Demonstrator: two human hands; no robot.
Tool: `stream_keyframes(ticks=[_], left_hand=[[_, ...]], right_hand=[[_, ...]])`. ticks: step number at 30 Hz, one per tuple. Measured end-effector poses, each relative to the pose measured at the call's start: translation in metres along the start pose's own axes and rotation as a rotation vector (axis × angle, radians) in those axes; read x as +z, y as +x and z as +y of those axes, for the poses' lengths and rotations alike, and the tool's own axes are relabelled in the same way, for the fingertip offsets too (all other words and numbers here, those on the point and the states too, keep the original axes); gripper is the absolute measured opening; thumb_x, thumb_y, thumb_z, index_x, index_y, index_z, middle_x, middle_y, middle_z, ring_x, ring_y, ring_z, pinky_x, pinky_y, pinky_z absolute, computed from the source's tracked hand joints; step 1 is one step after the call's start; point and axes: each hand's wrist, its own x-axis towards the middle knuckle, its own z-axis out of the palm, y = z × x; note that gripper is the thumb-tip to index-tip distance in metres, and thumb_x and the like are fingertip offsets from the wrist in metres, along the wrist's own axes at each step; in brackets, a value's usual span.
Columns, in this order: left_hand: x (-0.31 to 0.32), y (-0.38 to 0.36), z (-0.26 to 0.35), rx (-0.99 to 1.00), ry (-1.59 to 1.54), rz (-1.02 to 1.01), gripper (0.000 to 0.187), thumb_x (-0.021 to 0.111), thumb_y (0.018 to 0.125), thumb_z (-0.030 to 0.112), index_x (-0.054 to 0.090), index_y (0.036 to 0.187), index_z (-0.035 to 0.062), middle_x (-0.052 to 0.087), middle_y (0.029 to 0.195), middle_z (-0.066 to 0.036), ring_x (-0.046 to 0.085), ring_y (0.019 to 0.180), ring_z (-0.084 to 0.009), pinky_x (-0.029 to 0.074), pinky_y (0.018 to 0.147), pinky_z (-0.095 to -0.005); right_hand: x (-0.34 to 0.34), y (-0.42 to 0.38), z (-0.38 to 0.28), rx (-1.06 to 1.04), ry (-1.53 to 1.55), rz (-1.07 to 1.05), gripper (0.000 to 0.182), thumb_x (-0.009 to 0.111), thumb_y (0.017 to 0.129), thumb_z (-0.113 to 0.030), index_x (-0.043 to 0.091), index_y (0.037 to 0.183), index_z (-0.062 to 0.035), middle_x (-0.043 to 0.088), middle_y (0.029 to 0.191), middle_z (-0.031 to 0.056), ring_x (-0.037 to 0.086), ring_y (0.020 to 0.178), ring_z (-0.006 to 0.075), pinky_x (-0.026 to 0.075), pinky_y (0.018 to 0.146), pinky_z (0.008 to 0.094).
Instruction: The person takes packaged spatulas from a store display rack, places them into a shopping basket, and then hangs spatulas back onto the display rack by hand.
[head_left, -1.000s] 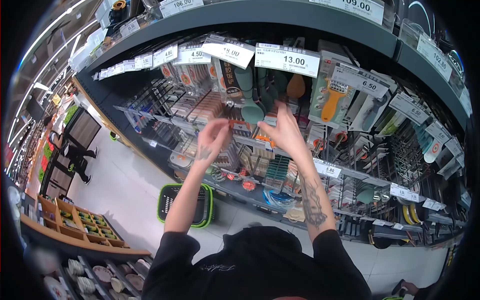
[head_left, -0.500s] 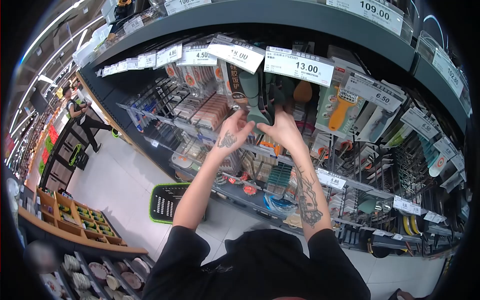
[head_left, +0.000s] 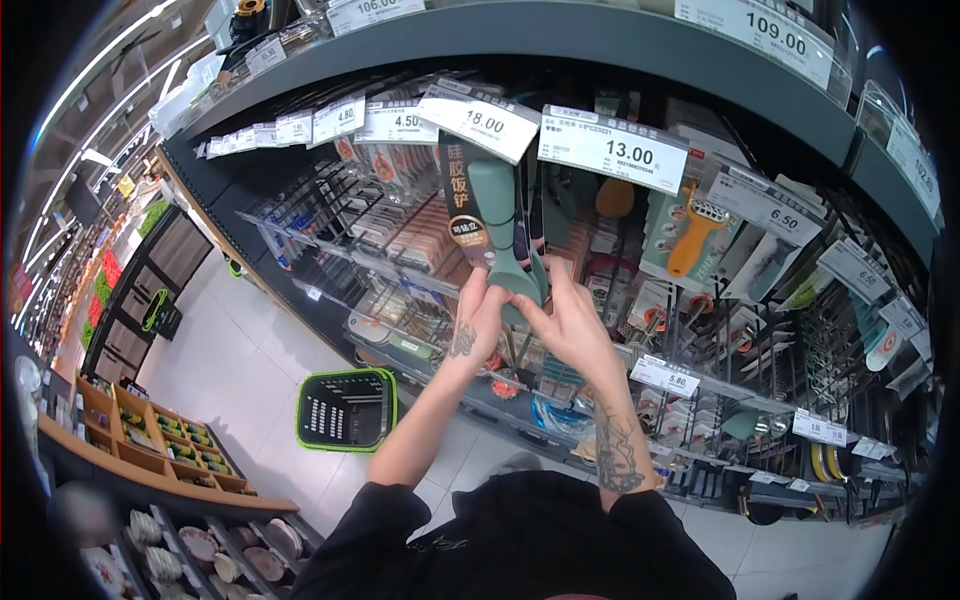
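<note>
A green rice paddle on a dark printed card hangs upright below the 18.00 price tag. My left hand is closed on the lower left side of the paddle's pack. My right hand grips its lower right side, the thumb reaching across to near the left fingers. Another dark card with greenish parts sits close behind it on the right, partly hidden by my fingers and the pack.
Packaged utensils hang around my hands, including an orange-handled peeler to the right. A 13.00 tag overhangs the hooks. A black basket with a green rim stands on the floor at lower left. Wooden bins are farther left.
Both hands have drawn down and toward me, and the rice paddle's card shows more fully. The basket is less covered by my left arm. A person at the far left has gone from view.
</note>
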Motion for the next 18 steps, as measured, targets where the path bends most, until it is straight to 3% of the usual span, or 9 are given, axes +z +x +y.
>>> stream_keyframes(ticks=[2,4,6,12,14,16,18], left_hand=[[0.004,-0.008,0.000,-0.007,-0.215,0.093,0.045,0.041,0.083,0.005,0.054,0.125,-0.0042,0.061,0.129,-0.012,0.060,0.108,-0.0170,0.047,0.094,-0.0311],[0.007,-0.016,0.006,0.017,-0.257,0.119,0.043,0.042,0.082,0.006,0.055,0.123,-0.0027,0.062,0.126,-0.012,0.059,0.107,-0.0172,0.046,0.095,-0.0307],[0.007,-0.024,0.000,0.026,-0.406,0.158,0.045,0.045,0.080,0.003,0.054,0.124,-0.0042,0.061,0.122,-0.013,0.055,0.114,-0.0198,0.040,0.101,-0.0328],[0.000,-0.052,-0.008,-0.067,-0.594,0.280,0.044,0.044,0.080,-0.002,0.053,0.122,-0.0061,0.061,0.114,-0.013,0.057,0.109,-0.0219,0.043,0.099,-0.0340],[-0.003,-0.059,-0.005,-0.136,-0.591,0.337,0.042,0.046,0.084,0.006,0.054,0.124,-0.0043,0.063,0.107,-0.010,0.060,0.094,-0.0159,0.047,0.083,-0.0262],[-0.006,-0.066,-0.007,-0.079,-0.597,0.353,0.044,0.045,0.083,0.005,0.053,0.125,-0.0051,0.062,0.106,-0.009,0.059,0.096,-0.0165,0.046,0.084,-0.0268],[-0.012,-0.074,-0.013,-0.055,-0.703,0.354,0.044,0.044,0.078,-0.003,0.052,0.121,-0.0055,0.060,0.112,-0.013,0.057,0.107,-0.0226,0.043,0.098,-0.0344]], right_hand=[[0.006,-0.007,-0.006,-0.056,-0.026,0.017,0.046,0.066,0.091,-0.016,0.043,0.127,-0.0007,0.065,0.093,0.0243,0.067,0.077,0.0325,0.049,0.067,0.0382],[0.005,-0.014,-0.022,0.025,-0.021,-0.025,0.043,0.061,0.093,-0.018,0.042,0.124,0.0032,0.062,0.107,0.0306,0.061,0.095,0.0511,0.049,0.079,0.0507],[0.008,-0.019,-0.028,-0.058,-0.036,-0.003,0.042,0.062,0.091,-0.015,0.043,0.124,0.0043,0.062,0.107,0.0303,0.062,0.093,0.0495,0.050,0.077,0.0510],[0.018,-0.029,-0.038,-0.152,-0.221,-0.060,0.045,0.063,0.088,-0.011,0.044,0.125,0.0057,0.060,0.105,0.0254,0.064,0.093,0.0439,0.053,0.076,0.0478],[0.026,-0.032,-0.035,-0.173,-0.206,-0.070,0.045,0.063,0.088,-0.013,0.045,0.125,0.0058,0.060,0.107,0.0253,0.064,0.095,0.0438,0.054,0.077,0.0474],[0.037,-0.035,-0.031,-0.196,-0.164,-0.037,0.047,0.064,0.089,-0.013,0.044,0.127,0.0061,0.059,0.110,0.0258,0.063,0.097,0.0444,0.054,0.080,0.0472],[0.048,-0.040,-0.025,-0.223,-0.154,-0.046,0.049,0.064,0.088,-0.013,0.044,0.128,0.0059,0.058,0.111,0.0264,0.063,0.097,0.0449,0.053,0.081,0.0470]])
